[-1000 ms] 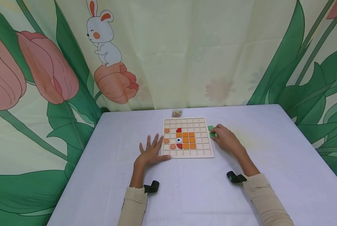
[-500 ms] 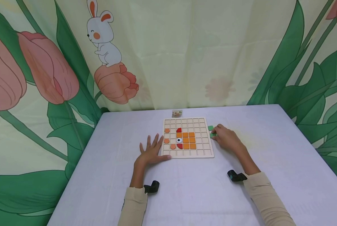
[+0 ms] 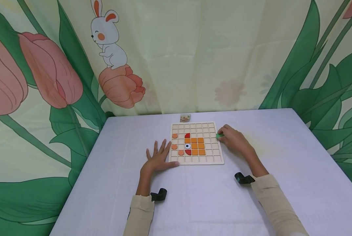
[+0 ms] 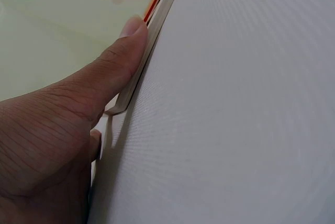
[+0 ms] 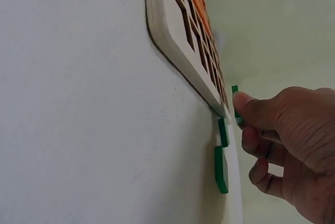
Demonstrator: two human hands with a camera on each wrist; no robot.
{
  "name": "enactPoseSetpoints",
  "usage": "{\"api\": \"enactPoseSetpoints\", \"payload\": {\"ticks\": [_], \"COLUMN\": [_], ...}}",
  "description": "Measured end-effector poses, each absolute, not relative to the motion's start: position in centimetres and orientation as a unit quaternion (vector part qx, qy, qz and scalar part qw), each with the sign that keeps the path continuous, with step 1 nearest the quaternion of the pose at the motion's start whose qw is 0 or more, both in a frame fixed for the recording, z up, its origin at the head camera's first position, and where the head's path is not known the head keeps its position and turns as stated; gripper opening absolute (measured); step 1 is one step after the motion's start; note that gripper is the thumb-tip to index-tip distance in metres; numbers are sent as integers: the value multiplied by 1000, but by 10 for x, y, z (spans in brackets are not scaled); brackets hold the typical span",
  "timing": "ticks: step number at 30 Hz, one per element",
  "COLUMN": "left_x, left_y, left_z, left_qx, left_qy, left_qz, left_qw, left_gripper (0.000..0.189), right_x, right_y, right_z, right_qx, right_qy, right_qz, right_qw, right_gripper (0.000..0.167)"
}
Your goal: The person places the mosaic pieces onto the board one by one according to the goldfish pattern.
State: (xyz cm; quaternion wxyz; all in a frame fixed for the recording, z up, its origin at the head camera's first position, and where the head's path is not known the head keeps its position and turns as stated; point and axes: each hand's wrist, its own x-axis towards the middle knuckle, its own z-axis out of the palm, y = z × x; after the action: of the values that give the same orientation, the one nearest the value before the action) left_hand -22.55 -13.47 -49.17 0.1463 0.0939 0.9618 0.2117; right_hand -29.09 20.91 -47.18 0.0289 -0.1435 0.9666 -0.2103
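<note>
A pale wooden grid board lies on the table, with orange squares, red quarter-round pieces, an eye disc and peach round pieces in its cells. My left hand rests spread at the board's left side, its thumb on the near left corner. Beside the right edge, my right hand pinches a green tile between thumb and fingers, raised off the table. Below it, two more green tiles lie by the board; the hand hides them in the head view.
A small patterned item lies behind the board, too small to make out. A white cloth covers the table. Behind it hangs a curtain printed with tulips and a rabbit. Black wrist cameras sit at both cuffs.
My right hand has moved slightly away from me and to the left, up to the board's right edge, lifting a green tile. My left hand stays in place.
</note>
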Motion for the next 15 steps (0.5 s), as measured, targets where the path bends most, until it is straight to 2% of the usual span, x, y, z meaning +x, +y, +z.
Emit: {"api": "enactPoseSetpoints", "payload": {"ticks": [15], "left_x": [-227], "left_y": [-135], "left_z": [-495], "left_qx": [94], "left_qy": [963], "left_qz": [202], "left_qw": [151], "left_gripper": [107], "right_x": [-312], "right_y": [186], "right_z": [-472], "right_qx": [-147], "right_qy": [968], "right_qz": [-201], "right_qw": [36], "right_gripper": [23]}}
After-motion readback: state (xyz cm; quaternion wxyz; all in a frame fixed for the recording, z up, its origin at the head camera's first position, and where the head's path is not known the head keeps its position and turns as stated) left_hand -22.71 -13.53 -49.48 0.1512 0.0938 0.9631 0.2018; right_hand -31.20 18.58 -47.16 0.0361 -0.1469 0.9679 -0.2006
